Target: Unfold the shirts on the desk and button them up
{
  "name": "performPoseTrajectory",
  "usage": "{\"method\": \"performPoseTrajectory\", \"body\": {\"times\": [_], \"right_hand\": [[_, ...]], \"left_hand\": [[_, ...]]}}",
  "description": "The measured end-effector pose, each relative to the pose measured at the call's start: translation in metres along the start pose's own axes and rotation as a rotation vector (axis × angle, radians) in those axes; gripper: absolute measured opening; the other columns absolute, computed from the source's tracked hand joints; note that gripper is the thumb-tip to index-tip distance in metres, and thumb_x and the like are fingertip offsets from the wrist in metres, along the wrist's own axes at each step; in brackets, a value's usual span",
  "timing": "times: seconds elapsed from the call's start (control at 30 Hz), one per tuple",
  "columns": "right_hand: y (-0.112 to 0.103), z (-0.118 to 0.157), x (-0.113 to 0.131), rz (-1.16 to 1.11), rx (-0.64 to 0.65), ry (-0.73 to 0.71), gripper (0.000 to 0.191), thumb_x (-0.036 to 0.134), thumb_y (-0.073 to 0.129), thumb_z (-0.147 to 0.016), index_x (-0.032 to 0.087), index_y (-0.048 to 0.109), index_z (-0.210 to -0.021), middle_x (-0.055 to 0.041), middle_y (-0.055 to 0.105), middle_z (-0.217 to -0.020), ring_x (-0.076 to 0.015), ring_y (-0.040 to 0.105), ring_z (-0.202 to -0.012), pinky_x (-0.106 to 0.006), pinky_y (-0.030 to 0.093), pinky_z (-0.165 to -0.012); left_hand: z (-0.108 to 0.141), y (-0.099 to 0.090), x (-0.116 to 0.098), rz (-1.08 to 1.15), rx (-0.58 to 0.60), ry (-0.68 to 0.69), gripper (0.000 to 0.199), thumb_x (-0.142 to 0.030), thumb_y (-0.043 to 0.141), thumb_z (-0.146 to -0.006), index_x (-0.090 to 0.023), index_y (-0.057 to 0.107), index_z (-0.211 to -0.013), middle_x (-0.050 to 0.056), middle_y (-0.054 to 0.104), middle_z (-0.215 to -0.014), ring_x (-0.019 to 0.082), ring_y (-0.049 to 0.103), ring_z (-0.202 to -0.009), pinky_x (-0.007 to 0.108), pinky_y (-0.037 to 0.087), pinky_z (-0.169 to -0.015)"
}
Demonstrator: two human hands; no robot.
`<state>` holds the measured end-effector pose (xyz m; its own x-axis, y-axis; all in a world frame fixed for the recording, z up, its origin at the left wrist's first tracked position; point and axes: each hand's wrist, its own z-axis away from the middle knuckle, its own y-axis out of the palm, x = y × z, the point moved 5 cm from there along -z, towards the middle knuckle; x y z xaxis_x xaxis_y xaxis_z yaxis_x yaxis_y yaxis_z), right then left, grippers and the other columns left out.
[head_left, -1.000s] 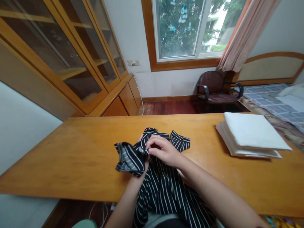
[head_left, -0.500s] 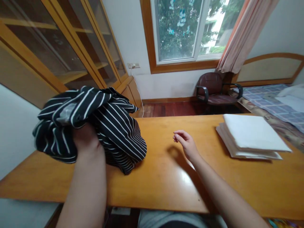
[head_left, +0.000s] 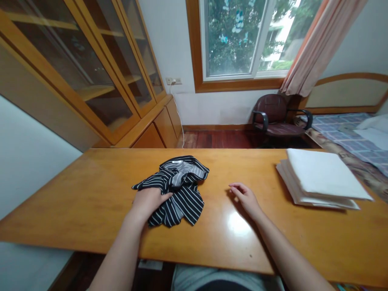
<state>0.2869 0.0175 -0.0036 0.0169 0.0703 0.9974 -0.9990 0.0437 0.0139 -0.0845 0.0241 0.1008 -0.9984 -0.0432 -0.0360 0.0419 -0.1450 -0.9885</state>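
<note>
The striped garment (head_left: 177, 190) lies crumpled on the wooden counter (head_left: 91, 202), a little left of the middle. The left hand (head_left: 148, 202) rests on its near edge, the grip closed loosely on the cloth. The right hand (head_left: 247, 198) lies on the bare counter, apart from the garment, fingers loose, holding nothing. A stack of white folded cloth (head_left: 321, 176) sits far right.

Striped garment (head_left: 176, 190) bunched on wooden table (head_left: 91, 194).
Fabric was black with thin white stripes, crumpled into a loose heap with a grey inner face showing at its top folds. It lay flat on the table, left of centre, well apart from the table's near edge, its lower left corner tucked under a hand.
</note>
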Motion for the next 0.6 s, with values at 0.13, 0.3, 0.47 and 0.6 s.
{"method": "performPoseTrajectory", "body": {"times": [0.13,0.3,0.47,0.6], "right_hand": [[-0.001,0.003,-0.004,0.03,-0.011,-0.022,0.037,0.05,0.071,-0.08,0.018,0.071,-0.097,-0.009,0.073,-0.09,-0.0218,0.066,-0.084,-0.033,0.049,-0.074],[0.003,0.004,0.001,0.121,0.007,-0.045,0.036,0.05,0.067,-0.082,0.017,0.071,-0.097,-0.0103,0.073,-0.096,-0.023,0.067,-0.088,-0.034,0.051,-0.076],[0.005,0.004,0.004,0.271,0.027,-0.12,0.032,0.046,0.062,-0.086,0.018,0.072,-0.097,-0.0105,0.074,-0.099,-0.0246,0.067,-0.094,-0.038,0.05,-0.086],[0.006,0.004,0.007,0.363,0.044,-0.178,0.029,0.043,0.06,-0.088,0.018,0.073,-0.096,-0.0108,0.074,-0.1,-0.0255,0.067,-0.095,-0.039,0.05,-0.087]], "left_hand": [[0.017,-0.026,0.01,-0.096,-0.055,-0.009,0.063,-0.073,0.06,-0.074,-0.016,0.071,-0.1,0.022,0.07,-0.112,0.046,0.062,-0.112,0.058,0.047,-0.095],[0.01,-0.002,-0.029,0.139,-0.024,0.186,0.106,-0.063,0.076,-0.066,-0.03,0.029,-0.155,0.016,0.024,-0.163,0.05,0.021,-0.146,0.064,0.036,-0.106],[-0.014,0.046,-0.068,0.12,0.129,0.221,0.099,-0.05,0.077,-0.073,-0.043,0.022,-0.155,0.012,0.012,-0.166,0.057,0.017,-0.144,0.075,0.034,-0.098],[-0.031,0.049,-0.07,0.112,-0.034,0.286,0.067,-0.029,0.067,-0.083,-0.033,0.044,-0.146,0.013,0.042,-0.149,0.04,0.043,-0.133,0.055,0.041,-0.105]]}}
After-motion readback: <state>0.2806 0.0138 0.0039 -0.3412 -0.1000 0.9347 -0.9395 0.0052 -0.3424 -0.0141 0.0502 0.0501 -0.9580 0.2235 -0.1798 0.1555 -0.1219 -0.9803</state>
